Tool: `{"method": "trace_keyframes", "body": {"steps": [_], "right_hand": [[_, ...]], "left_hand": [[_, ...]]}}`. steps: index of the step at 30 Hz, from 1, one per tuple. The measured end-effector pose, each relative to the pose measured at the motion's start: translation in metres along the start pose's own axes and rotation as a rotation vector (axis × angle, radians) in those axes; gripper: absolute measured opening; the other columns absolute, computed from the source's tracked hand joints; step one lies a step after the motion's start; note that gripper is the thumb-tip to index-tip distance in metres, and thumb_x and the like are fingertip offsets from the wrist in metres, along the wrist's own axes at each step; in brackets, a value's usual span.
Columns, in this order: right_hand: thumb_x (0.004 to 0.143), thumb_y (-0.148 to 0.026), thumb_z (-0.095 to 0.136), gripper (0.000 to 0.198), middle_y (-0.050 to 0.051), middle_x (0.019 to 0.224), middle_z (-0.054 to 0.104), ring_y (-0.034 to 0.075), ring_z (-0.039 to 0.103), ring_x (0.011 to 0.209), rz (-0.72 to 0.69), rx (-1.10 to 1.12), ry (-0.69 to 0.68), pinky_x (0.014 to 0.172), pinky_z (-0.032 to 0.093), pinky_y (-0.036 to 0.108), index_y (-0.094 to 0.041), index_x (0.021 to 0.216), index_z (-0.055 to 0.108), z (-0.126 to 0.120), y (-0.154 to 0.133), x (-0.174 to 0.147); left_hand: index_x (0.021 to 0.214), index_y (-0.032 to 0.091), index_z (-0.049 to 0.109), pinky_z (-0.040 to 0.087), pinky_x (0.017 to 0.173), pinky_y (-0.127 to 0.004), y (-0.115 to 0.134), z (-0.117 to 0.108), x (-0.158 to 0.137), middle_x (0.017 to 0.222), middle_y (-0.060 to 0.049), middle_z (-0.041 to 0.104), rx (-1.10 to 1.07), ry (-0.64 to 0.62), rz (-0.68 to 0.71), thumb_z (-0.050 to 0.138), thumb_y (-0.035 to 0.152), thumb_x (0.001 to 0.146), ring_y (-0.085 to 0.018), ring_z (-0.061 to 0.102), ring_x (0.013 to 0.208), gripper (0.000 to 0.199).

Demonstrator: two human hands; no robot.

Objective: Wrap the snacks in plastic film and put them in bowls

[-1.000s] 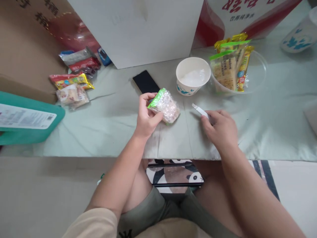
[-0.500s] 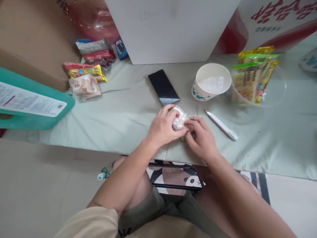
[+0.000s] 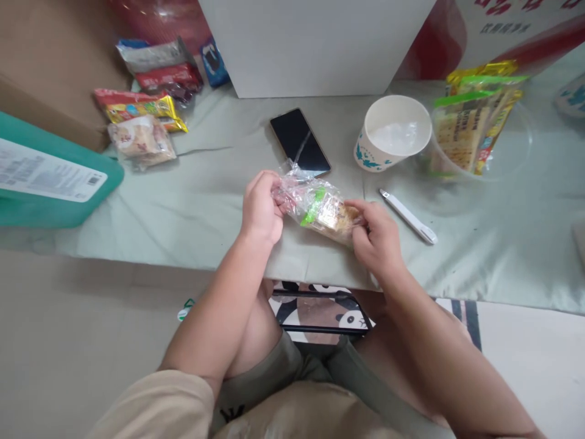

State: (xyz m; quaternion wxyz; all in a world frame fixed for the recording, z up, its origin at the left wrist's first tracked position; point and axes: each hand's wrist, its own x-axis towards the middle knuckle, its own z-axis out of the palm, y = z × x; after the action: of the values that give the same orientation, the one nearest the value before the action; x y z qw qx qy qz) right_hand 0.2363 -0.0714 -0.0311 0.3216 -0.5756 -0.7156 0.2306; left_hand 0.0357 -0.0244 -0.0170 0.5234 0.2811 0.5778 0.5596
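Between my hands, above the front part of the table, is a snack packet (image 3: 334,218) with a bright green strip and a tan, see-through body. Crinkled clear plastic film (image 3: 295,188) covers its left end. My left hand (image 3: 262,206) is closed on that film. With thumb and fingers, my right hand (image 3: 375,235) pinches the packet's right end. Just behind the film lies a black-screened phone (image 3: 300,141). A white utility knife (image 3: 408,216) lies on the cloth to the right of my right hand.
A paper cup (image 3: 392,133) with clear plastic inside stands behind the knife. Similar packets (image 3: 466,131) fill a clear bowl at right. Several snack packs (image 3: 141,143) lie at left near a green jug (image 3: 50,177). A white box (image 3: 315,49) stands behind on the green cloth (image 3: 205,225).
My hands have moved apart, the left one to the left. The crumpled film that was bunched between them is now stretched out, and the packet with the green strip shows. The view has tilted slightly downward.
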Motion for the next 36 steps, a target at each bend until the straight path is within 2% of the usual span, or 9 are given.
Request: {"method": "trace_keyframes", "body": {"steps": [8,12,16,19,22,27,30,33,36], "right_hand": [[0.072,-0.014,0.047,0.023,0.004,0.071,0.057,0.023,0.056,0.079,0.111,-0.084,0.180,0.081,0.048,0.042,-0.024,0.070,0.069,-0.024,0.009,0.002],[0.073,-0.015,0.046,0.024,0.006,0.082,0.056,0.025,0.059,0.087,0.181,-0.142,0.220,0.088,0.048,0.046,-0.022,0.069,0.068,-0.037,0.016,-0.005],[0.080,-0.015,0.041,0.030,0.011,0.098,0.060,0.028,0.061,0.102,0.101,-0.127,0.319,0.094,0.047,0.049,-0.021,0.086,0.070,-0.041,0.006,-0.007],[0.088,-0.025,0.046,0.029,0.015,0.115,0.064,0.032,0.060,0.116,-0.044,-0.161,0.223,0.099,0.047,0.050,-0.022,0.106,0.068,-0.034,-0.006,-0.005],[0.086,-0.031,0.055,0.040,0.015,0.119,0.068,0.033,0.061,0.116,-0.078,-0.222,0.065,0.100,0.046,0.050,-0.022,0.124,0.064,-0.021,-0.010,-0.002],[0.091,-0.028,0.048,0.026,0.008,0.081,0.065,0.029,0.064,0.090,-0.013,-0.280,0.023,0.091,0.047,0.049,-0.024,0.099,0.071,-0.017,-0.011,0.001],[0.092,-0.029,0.047,0.026,0.011,0.096,0.067,0.030,0.064,0.098,-0.074,-0.245,0.039,0.091,0.048,0.049,-0.025,0.101,0.071,-0.019,-0.019,-0.002],[0.090,-0.033,0.054,0.035,0.013,0.119,0.068,0.033,0.061,0.114,-0.195,-0.207,-0.098,0.099,0.045,0.051,-0.025,0.122,0.067,-0.014,-0.029,-0.009],[0.091,-0.039,0.058,0.039,0.011,0.119,0.071,0.035,0.056,0.123,-0.337,-0.223,-0.225,0.108,0.036,0.055,-0.026,0.127,0.066,-0.005,-0.039,-0.017]], "left_hand": [[0.065,0.023,0.043,0.034,0.040,-0.021,0.022,-0.027,-0.004,0.052,0.005,0.043,0.071,0.253,0.142,0.052,0.018,0.073,-0.009,0.047,0.045,0.013],[0.070,0.023,0.052,0.026,0.037,-0.022,0.028,-0.051,-0.007,0.055,0.005,0.053,0.262,0.296,0.093,0.054,0.009,0.070,-0.010,0.049,0.044,0.014],[0.084,0.023,0.064,0.044,0.053,-0.024,0.027,-0.065,-0.009,0.085,0.000,0.069,0.309,0.212,0.200,0.063,0.019,0.079,-0.013,0.066,0.068,0.006],[0.089,0.021,0.070,0.051,0.075,-0.028,0.022,-0.067,-0.008,0.097,-0.004,0.072,0.499,0.028,0.311,0.074,0.035,0.080,-0.019,0.067,0.096,0.017],[0.082,0.019,0.071,0.053,0.082,-0.031,0.019,-0.064,-0.007,0.094,-0.006,0.073,0.720,-0.103,0.321,0.081,0.033,0.072,-0.021,0.066,0.095,0.020],[0.075,0.025,0.067,0.054,0.098,-0.039,0.027,-0.064,-0.015,0.092,-0.003,0.074,0.627,-0.093,0.539,0.072,0.036,0.084,-0.022,0.067,0.102,0.015],[0.072,0.026,0.064,0.053,0.104,-0.043,0.033,-0.068,-0.025,0.094,-0.002,0.073,0.530,-0.108,0.570,0.070,0.038,0.086,-0.024,0.065,0.115,0.019],[0.065,0.025,0.060,0.054,0.103,-0.045,0.034,-0.071,-0.032,0.080,-0.001,0.070,0.523,-0.118,0.491,0.067,0.032,0.084,-0.024,0.068,0.107,0.022],[0.058,0.023,0.057,0.057,0.090,-0.040,0.033,-0.073,-0.036,0.063,0.000,0.062,0.566,-0.186,0.481,0.061,0.022,0.081,-0.022,0.069,0.086,0.024]]}}
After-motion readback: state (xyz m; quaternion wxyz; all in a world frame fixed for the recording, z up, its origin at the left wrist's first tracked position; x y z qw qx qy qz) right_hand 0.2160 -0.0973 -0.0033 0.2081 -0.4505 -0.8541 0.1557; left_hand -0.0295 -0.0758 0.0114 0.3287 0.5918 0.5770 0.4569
